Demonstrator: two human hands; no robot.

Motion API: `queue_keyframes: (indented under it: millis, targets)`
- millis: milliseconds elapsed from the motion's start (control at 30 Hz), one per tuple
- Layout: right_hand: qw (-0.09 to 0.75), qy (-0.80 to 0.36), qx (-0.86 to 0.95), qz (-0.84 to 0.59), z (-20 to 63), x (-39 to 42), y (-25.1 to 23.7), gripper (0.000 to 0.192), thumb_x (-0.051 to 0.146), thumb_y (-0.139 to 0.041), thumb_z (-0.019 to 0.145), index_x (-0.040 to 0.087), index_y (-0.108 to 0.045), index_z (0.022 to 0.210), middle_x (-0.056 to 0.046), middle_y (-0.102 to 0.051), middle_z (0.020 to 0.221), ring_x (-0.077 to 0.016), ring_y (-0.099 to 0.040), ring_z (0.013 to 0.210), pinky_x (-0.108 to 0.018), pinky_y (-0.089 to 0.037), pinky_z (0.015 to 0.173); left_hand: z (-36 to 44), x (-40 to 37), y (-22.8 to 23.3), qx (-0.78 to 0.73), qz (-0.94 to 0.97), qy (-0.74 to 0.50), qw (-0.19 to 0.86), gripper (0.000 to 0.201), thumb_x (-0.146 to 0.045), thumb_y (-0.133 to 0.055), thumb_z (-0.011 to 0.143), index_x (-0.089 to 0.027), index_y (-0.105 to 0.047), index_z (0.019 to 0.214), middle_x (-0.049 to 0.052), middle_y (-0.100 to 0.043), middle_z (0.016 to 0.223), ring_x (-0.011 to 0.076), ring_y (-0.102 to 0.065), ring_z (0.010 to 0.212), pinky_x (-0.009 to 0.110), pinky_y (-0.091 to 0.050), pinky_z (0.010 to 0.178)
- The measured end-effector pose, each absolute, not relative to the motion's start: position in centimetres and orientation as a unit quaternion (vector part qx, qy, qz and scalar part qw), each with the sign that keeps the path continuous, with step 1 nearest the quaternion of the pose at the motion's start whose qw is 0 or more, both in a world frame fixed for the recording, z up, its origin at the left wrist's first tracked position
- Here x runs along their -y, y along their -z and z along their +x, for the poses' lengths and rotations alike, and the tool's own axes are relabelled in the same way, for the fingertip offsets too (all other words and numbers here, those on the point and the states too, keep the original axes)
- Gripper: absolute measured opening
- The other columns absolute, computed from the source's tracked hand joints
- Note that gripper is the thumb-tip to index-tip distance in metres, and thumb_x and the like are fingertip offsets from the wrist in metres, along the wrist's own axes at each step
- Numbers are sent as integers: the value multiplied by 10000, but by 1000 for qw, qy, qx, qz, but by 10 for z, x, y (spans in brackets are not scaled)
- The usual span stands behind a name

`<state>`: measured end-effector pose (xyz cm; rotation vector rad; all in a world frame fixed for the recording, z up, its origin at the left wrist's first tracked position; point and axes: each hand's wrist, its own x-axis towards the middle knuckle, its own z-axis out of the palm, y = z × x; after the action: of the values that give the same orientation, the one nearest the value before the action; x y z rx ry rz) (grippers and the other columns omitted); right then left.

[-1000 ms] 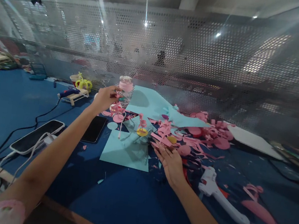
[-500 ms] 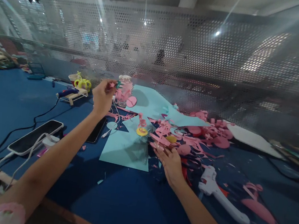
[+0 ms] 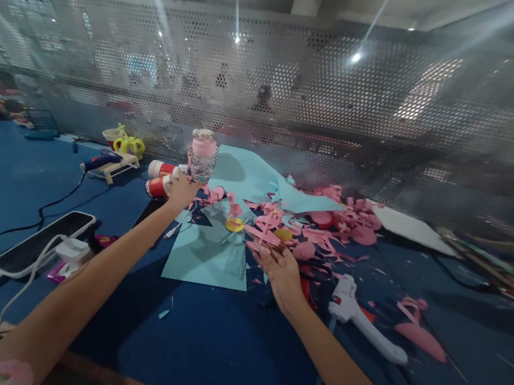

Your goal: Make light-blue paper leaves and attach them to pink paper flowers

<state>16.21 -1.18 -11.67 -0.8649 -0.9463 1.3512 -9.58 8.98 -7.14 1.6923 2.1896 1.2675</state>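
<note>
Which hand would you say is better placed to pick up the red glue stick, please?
Probably the left hand: it rests right beside the red glue stick. The right hand lies further over, on the pink paper scraps.

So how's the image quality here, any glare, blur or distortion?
Head view: light streaks flare from ceiling lamps across the perforated screen; edges smear and bend; the left hand and right hand are slightly soft; the blue table is dim, with soft shadows.
</note>
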Motion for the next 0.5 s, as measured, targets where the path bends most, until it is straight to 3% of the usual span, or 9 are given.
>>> queue_keyframes:
  millis: [67, 133, 233, 400, 500]
  targets:
    - [595, -587, 404, -370, 160, 14, 112, 424, 275, -763, 560, 216, -527, 907, -16, -671, 939, -210, -621, 957, -420, -440, 932, -93, -84, 64, -776, 454, -436, 37, 694, -435, -521, 733, 2, -315, 1231, 360, -362, 1232, 442, -327, 1207, 597, -306, 877]
    - [590, -593, 405, -370, 158, 18, 107, 428, 280, -764, 552, 214, -532, 906, -19, -678, 929, -213, -627, 946, -416, -435, 935, -88, -76, 54, -755, 440, -486, -10, 654, -384, -528, 742, -56, -300, 1261, 311, -308, 1306, 404, -271, 1252, 583, -265, 934]
    - [580, -601, 410, -367, 156, 22, 101, 441, 284, -762, 558, 211, -534, 928, -30, -679, 951, -215, -627, 946, -420, -422, 943, -75, -64, 41, -615, 557, -556, -33, 489, -314, -524, 764, -146, -395, 1205, 185, -413, 1276, 290, -336, 1239, 488, -255, 1010]
    - [569, -601, 430, -360, 156, 26, 102, 452, 273, -752, 582, 215, -509, 959, -45, -672, 991, -216, -613, 972, -416, -433, 924, -44, -50, 32, -405, 692, -545, 245, 530, -312, -602, 726, -178, -418, 1205, 136, -552, 1174, 216, -526, 1082, 361, -461, 850]
    - [554, -594, 464, -354, 156, 27, 106, 461, 267, -748, 588, 213, -495, 969, -56, -662, 1022, -213, -607, 981, -393, -448, 903, -29, -38, 28, -362, 727, -494, 311, 550, -282, -649, 692, -180, -461, 1199, 133, -601, 1123, 218, -562, 1040, 370, -466, 850]
